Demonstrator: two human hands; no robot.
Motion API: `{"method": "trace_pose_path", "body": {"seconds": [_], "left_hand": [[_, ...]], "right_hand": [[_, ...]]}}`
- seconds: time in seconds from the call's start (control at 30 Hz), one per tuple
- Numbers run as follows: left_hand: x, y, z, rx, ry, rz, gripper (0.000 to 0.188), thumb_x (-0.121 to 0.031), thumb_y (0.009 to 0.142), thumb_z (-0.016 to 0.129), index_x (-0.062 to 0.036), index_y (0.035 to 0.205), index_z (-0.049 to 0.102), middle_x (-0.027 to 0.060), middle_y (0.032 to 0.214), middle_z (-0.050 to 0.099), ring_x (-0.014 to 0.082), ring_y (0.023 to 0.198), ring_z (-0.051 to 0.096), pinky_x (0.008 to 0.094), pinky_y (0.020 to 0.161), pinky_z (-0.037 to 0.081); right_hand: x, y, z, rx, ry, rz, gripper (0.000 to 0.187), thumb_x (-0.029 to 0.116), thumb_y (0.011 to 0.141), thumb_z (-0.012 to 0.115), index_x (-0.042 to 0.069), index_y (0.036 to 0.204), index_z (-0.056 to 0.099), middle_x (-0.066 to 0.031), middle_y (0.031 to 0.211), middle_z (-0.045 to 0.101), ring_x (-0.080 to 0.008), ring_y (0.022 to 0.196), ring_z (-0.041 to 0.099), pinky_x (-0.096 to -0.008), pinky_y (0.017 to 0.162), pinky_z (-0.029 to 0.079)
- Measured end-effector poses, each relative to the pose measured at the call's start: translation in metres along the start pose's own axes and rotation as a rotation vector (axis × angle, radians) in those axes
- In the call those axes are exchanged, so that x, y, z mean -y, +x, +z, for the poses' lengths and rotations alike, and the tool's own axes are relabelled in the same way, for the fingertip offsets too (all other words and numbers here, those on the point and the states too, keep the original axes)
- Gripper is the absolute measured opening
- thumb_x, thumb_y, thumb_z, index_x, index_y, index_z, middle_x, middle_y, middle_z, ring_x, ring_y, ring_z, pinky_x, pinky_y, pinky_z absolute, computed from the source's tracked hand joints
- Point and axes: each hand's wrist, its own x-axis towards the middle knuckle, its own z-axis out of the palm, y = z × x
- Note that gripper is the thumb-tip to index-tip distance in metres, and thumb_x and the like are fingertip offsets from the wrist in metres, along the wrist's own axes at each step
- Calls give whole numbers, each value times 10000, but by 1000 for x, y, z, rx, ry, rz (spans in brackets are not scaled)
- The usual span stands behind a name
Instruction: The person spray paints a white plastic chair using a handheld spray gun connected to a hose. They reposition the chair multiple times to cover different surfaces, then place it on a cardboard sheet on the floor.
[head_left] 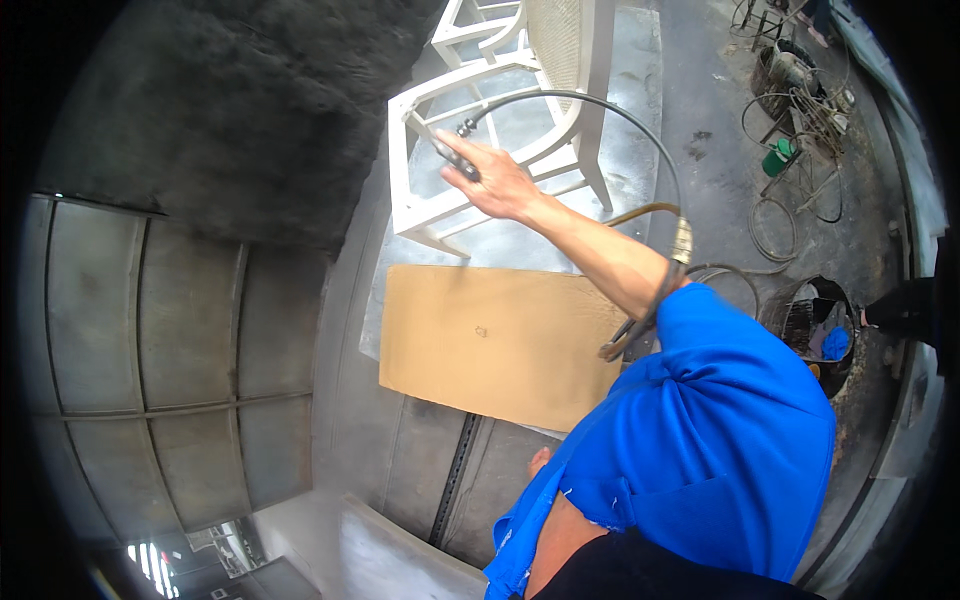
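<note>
My right hand [490, 178] is stretched out over the open seat frame of a white wooden chair [408, 215]. Its fingers are closed round a small dark spray gun [457, 160], partly hidden by the hand. A black hose [620, 108] runs from the gun in an arc back over my forearm, meeting a metal coupling [683, 240] by the elbow. Only a bit of my left hand [540, 460] shows, low beside my blue shirt; its fingers are mostly hidden. A flat cardboard sheet [480, 345] lies between me and the chair.
Another white chair frame [465, 30] stands behind the first. A dark wall [250, 110] and a panelled wall [190, 320] rise at left. Buckets, a green container [778, 157] and tangled hoses [825, 115] lie at right, near a dark bin [815, 320] and another person's leg [905, 312].
</note>
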Motion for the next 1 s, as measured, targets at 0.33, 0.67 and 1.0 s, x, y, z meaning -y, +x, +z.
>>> {"method": "trace_pose_path", "body": {"seconds": [0.33, 0.67, 1.0], "left_hand": [[-160, -31, 128, 77, 171, 330, 288, -201, 1048, 613, 14, 1238, 639, 90, 1057, 708, 165, 925, 685, 318, 806, 570], [-457, -300, 459, 167, 346, 1706, 787, -255, 866, 838, -1, 1512, 468, 208, 1449, 579, 319, 1354, 553, 410, 1128, 427], [-487, -307, 594, -203, 21, 1691, 716, -543, 836, 827, -25, 1246, 551, 132, 1082, 564, 330, 1058, 590, 436, 899, 504]], "right_hand": [[32, -145, -234, 606, -238, 180, 639, 255, 996, 646, 181, 1585, 409, -160, 1047, 620, -371, 1002, 619, -475, 926, 495], [-118, -128, -349, 792, -457, 561, 747, 325, 980, 676, 216, 1626, 317, -239, 1282, 589, -408, 1209, 593, -467, 1047, 482], [-192, -30, -420, 889, -434, 422, 943, 514, 814, 813, 122, 1574, 415, -236, 1279, 617, -402, 1243, 584, -498, 1054, 479]]}}
